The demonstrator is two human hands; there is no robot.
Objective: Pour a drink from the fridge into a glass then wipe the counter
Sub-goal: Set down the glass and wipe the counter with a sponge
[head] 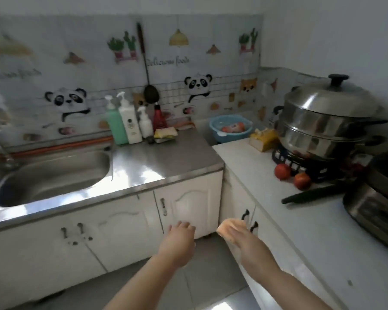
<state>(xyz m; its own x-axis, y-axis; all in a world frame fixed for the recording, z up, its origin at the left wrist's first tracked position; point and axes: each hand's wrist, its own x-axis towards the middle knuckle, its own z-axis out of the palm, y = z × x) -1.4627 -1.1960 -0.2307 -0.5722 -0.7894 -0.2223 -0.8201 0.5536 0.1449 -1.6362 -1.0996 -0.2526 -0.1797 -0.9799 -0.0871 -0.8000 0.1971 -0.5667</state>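
Note:
My right hand [248, 243] is shut on a pale orange sponge or cloth [230, 228], held in front of the white cabinet doors below the white counter [323, 231]. My left hand [179, 239] hangs open beside it, fingers spread, holding nothing, in front of the cabinet under the steel counter [166, 162]. Both hands are below counter level. No glass, drink or fridge is in view.
A steel sink [52, 175] is set in the steel counter at left. Pump bottles [127, 120] and a yellow sponge [166, 133] stand at its back. On the white counter: a large steel steamer pot [327, 121], two red fruits [292, 175], a cucumber [311, 194], a blue basin [230, 128].

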